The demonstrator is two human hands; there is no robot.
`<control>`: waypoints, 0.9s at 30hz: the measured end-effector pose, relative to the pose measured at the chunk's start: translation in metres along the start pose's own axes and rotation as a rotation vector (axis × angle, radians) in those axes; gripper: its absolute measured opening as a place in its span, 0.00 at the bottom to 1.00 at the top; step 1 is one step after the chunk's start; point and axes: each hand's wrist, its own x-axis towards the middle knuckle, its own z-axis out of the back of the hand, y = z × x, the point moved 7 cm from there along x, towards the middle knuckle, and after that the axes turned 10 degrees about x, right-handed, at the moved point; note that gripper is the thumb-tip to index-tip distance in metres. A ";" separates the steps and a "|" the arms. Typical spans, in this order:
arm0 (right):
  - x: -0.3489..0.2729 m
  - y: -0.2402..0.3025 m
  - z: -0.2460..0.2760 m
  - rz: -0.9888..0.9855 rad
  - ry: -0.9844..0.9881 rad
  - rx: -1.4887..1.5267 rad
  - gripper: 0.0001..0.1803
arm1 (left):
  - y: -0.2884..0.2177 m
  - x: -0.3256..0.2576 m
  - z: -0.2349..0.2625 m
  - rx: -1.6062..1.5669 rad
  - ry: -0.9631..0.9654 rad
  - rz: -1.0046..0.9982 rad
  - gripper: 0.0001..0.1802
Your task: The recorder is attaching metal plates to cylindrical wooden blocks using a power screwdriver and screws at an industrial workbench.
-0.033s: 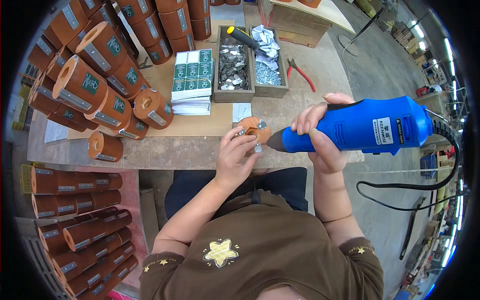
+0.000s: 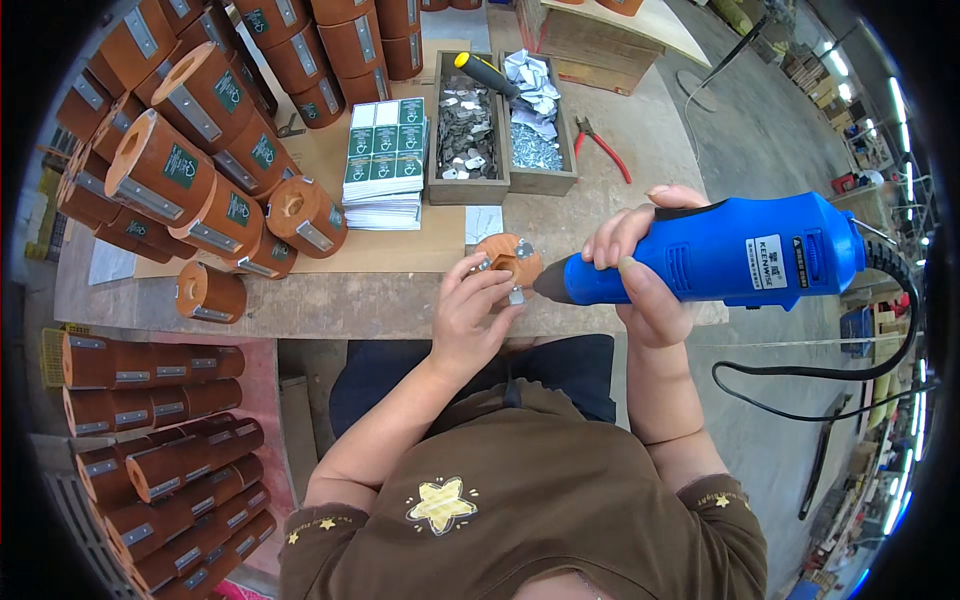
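My right hand [image 2: 645, 265] is wrapped round the body of a blue corded electric screwdriver [image 2: 715, 250]. The tool lies level, its dark cone-shaped nose aimed left. Right at that nose is a short orange-brown cylinder [image 2: 527, 262] with a hole in its middle and small metal plates on its rim. Whether the tip touches the cylinder, I cannot tell. My left hand [image 2: 472, 305] grips the cylinder from its left and near side, fingers curled over it and hiding part of it. One small metal plate [image 2: 516, 296] shows beside the fingertips.
Beyond my hands stand two wooden boxes, one of metal plates [image 2: 467, 130], one of screws [image 2: 535, 148]. A yellow-black handle [image 2: 485, 73] lies across them. Red pliers [image 2: 603, 150], a label stack [image 2: 384, 165] and piled brown cylinders [image 2: 160, 170] surround them. A black cord [image 2: 800, 372] loops at right.
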 end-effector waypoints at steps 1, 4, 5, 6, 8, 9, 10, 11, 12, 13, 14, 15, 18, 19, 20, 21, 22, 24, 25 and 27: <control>0.000 -0.001 0.000 -0.003 0.003 -0.005 0.29 | 0.000 0.000 0.000 0.000 -0.001 0.001 0.16; 0.001 -0.003 -0.003 0.000 0.040 0.001 0.29 | 0.001 0.000 0.000 -0.003 0.001 0.008 0.15; 0.002 -0.003 -0.003 -0.001 0.040 0.001 0.29 | 0.000 0.000 0.000 -0.003 0.000 0.009 0.15; 0.002 -0.003 -0.004 -0.001 0.051 -0.022 0.29 | 0.000 0.000 0.000 -0.004 0.000 0.009 0.15; 0.003 -0.003 -0.006 -0.003 0.061 -0.046 0.29 | 0.000 0.001 0.001 -0.007 0.000 0.011 0.15; 0.004 -0.004 -0.007 -0.008 0.075 -0.043 0.29 | 0.000 0.001 0.001 -0.010 0.000 0.011 0.14; 0.005 -0.005 -0.009 -0.014 0.089 -0.041 0.29 | 0.001 0.001 0.001 -0.011 0.000 0.012 0.14; 0.006 -0.005 -0.010 -0.015 0.089 -0.042 0.29 | 0.001 0.001 0.001 -0.016 -0.002 0.006 0.14; 0.007 -0.007 -0.012 -0.025 0.099 -0.032 0.28 | 0.002 0.000 0.000 -0.021 -0.004 -0.001 0.14; 0.008 -0.008 -0.013 -0.034 0.108 -0.022 0.27 | 0.002 0.000 0.000 -0.021 -0.005 0.000 0.14; 0.009 -0.009 -0.013 -0.035 0.109 -0.023 0.27 | 0.003 0.000 0.000 -0.020 -0.005 -0.002 0.14; 0.010 -0.010 -0.014 -0.039 0.126 -0.047 0.27 | 0.003 -0.001 0.000 -0.019 -0.005 -0.005 0.14; 0.011 -0.013 -0.017 -0.059 0.125 -0.077 0.26 | 0.003 -0.001 0.000 -0.025 -0.005 -0.001 0.14; 0.011 -0.014 -0.017 -0.075 0.106 -0.085 0.26 | 0.003 -0.001 0.000 -0.026 -0.007 0.001 0.14; 0.011 -0.015 -0.017 -0.078 0.108 -0.087 0.26 | 0.004 -0.001 0.000 -0.028 -0.010 -0.003 0.14; 0.011 -0.015 -0.017 -0.080 0.115 -0.118 0.26 | 0.004 -0.002 0.000 -0.030 -0.014 -0.008 0.14; 0.011 -0.015 -0.016 -0.081 0.120 -0.147 0.25 | 0.003 -0.002 -0.001 -0.030 -0.014 -0.007 0.14; 0.011 -0.016 -0.016 -0.074 0.116 -0.166 0.25 | 0.003 -0.001 -0.001 -0.035 -0.014 -0.004 0.13; 0.011 -0.016 -0.016 -0.066 0.111 -0.187 0.25 | 0.003 -0.001 0.000 -0.036 -0.013 -0.003 0.13; 0.011 -0.017 -0.015 -0.058 0.127 -0.208 0.25 | 0.003 -0.001 0.000 -0.041 -0.018 -0.003 0.13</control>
